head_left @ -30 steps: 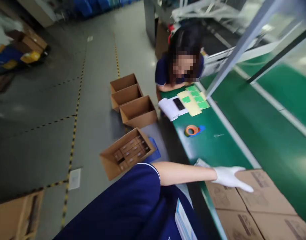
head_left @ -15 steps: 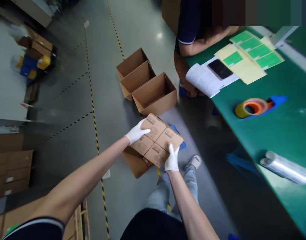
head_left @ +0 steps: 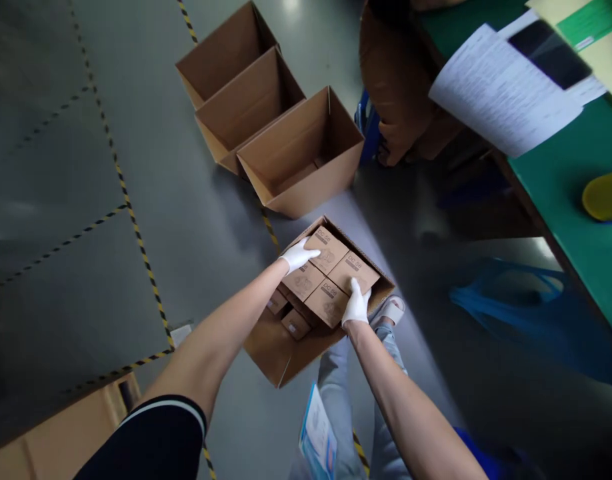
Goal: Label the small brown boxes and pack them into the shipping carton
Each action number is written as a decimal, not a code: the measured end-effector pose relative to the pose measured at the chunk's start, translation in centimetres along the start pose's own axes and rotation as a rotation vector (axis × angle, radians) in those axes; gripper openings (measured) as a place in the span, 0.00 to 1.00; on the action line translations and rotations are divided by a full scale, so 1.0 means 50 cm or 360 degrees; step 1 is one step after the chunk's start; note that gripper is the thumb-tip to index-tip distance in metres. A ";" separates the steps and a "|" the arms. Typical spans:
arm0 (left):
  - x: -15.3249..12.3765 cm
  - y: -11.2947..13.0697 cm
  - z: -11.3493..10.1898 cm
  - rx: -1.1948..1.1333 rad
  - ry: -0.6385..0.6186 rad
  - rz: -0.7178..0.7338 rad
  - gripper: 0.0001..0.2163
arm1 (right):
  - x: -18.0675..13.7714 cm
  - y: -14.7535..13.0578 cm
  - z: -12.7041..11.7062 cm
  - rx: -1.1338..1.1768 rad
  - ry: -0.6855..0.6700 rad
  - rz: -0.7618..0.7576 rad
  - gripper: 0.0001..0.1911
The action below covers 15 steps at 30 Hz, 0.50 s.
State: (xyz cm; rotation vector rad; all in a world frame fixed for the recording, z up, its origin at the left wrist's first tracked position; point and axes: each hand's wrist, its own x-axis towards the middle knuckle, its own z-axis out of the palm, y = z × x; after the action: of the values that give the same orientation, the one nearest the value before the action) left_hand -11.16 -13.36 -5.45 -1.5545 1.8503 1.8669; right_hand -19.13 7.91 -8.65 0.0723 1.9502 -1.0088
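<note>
Several small printed cardboard boxes (head_left: 328,270), marked like "DC.56", are pressed together in a block between my two white-gloved hands. My left hand (head_left: 299,256) grips the block's left side, thumb on top. On the right side, my right hand (head_left: 357,304) holds it the same way. Beneath and around the block is an open carton (head_left: 281,350) on the floor, and the block sits within its far end. More small boxes (head_left: 295,325) lie lower in the carton's near part. Whether the block touches those below is hidden.
Three open cartons (head_left: 306,157) stand ahead on the floor. To the right is a green table (head_left: 561,173) with papers (head_left: 506,93), a phone (head_left: 551,53) and a yellow tape roll (head_left: 606,195). A blue plastic bag (head_left: 516,300) hangs beside it. A seated person's leg (head_left: 393,80) is near the cartons.
The block of boxes has gone down from above the carton to inside it, still between both hands. My view has tilted down and closer, and the carton's inside now shows.
</note>
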 end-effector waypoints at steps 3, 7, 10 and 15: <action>0.091 -0.055 0.016 0.0014 -0.0008 -0.0016 0.30 | 0.088 0.020 0.048 -0.0362 0.0151 0.0235 0.44; 0.192 -0.129 0.049 0.0074 -0.0006 -0.0018 0.36 | 0.168 0.060 0.099 -0.0397 0.0336 0.0514 0.47; 0.229 -0.160 0.056 0.0077 -0.0029 0.0032 0.37 | 0.187 0.076 0.113 -0.0352 0.0418 0.0612 0.47; 0.238 -0.172 0.051 0.0079 -0.0069 0.0056 0.35 | 0.184 0.071 0.099 -0.0298 0.0397 0.0662 0.47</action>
State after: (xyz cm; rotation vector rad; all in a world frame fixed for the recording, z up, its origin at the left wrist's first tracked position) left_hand -12.54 -15.80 -20.09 -1.4640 1.9027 1.8386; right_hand -19.58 3.92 -18.96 0.4971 2.1263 -0.5614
